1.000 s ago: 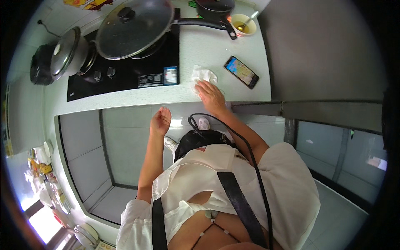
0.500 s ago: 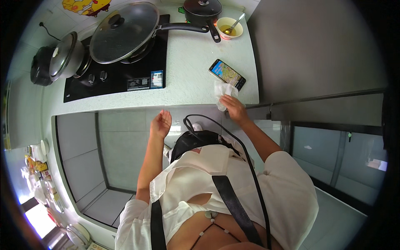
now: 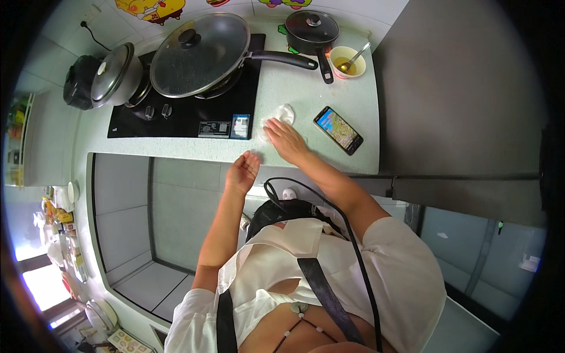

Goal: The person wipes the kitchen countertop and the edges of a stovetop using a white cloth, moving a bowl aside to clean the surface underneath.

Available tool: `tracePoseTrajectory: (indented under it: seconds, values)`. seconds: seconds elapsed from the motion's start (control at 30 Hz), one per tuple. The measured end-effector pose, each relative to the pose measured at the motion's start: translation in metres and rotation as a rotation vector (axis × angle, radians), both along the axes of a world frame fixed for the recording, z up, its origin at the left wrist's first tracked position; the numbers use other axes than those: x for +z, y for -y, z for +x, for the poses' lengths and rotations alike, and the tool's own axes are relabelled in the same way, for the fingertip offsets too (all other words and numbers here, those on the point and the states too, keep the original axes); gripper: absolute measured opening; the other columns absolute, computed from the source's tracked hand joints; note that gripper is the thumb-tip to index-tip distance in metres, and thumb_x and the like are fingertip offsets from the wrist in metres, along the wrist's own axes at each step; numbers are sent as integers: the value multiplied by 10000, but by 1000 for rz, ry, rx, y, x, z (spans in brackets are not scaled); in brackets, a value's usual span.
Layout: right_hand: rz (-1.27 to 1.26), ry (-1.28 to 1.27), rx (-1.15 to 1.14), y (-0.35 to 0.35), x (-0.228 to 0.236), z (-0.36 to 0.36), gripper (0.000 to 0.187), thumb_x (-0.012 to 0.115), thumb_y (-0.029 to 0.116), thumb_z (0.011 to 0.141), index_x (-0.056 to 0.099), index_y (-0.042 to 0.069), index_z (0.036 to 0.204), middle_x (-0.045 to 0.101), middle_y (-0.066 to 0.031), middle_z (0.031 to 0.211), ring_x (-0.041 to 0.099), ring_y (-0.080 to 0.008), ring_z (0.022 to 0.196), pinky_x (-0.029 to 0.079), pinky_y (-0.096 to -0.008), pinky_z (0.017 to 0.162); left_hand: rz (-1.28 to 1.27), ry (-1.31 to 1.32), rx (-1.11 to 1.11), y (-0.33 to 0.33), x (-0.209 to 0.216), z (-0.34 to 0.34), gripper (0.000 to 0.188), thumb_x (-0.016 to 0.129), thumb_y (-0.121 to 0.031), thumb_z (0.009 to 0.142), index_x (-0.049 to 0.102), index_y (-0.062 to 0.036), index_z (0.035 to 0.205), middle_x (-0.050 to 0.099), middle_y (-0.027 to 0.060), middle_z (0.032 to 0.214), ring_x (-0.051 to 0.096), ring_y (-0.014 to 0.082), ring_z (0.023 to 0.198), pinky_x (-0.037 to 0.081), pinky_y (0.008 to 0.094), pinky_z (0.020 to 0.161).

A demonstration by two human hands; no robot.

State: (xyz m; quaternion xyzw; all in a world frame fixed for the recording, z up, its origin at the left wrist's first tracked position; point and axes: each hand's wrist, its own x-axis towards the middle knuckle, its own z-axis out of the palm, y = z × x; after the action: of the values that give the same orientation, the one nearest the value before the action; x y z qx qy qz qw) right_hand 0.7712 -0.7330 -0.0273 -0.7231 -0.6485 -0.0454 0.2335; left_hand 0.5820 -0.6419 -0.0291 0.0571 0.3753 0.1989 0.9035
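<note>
My right hand presses a crumpled white tissue onto the pale countertop, just right of the black stove. Its fingers lie over the tissue and partly cover it. Below the counter's front edge, my left hand hovers palm up, fingers loosely extended, holding nothing. A smartphone with its screen lit lies to the right of my right hand, apart from it.
On the black gas stove stand a large lidded frying pan and a lidded grey pot. The pan's handle reaches over the counter. Behind are a small lidded saucepan and a bowl with a spoon. A grey cabinet side borders the right.
My right hand has moved left with the tissue, from beside the phone toward the stove. My left hand stays near the counter edge. The whole view has shifted slightly.
</note>
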Motion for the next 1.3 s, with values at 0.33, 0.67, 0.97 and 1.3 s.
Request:
tracePoseTrajectory:
  seconds: [0.33,0.67,0.97,1.3]
  values:
    - [-62,-11,-263,-95,-15,94,366,402,183,913,471,71,1255,396,-88,1388,314,-219,1314,259,-372,1068,38,-97,-22,-22,17,64,199,425,-152,946,557,-17,1011,639,115,928,633,240,863,529,360,827]
    - [-190,-143,-131,-60,1,161,441,478,151,896,413,68,1324,370,-111,1402,330,-267,1296,267,-383,1066,65,-82,-37,-32,18,77,189,420,-136,943,552,-13,999,633,119,941,614,232,908,521,354,851]
    - [-177,-159,-73,12,-2,200,408,520,84,858,490,72,1264,490,-104,1293,399,-264,1247,341,-384,1028,-38,45,8,-31,6,68,193,440,-111,918,586,-1,981,643,134,959,617,249,938,507,386,875]
    - [-193,-85,-395,132,-7,222,422,454,96,897,413,88,1318,380,-134,1393,319,-303,1312,300,-423,1036,-53,37,-94,-3,8,86,197,424,-111,926,582,-7,983,634,130,978,608,250,955,500,384,887]
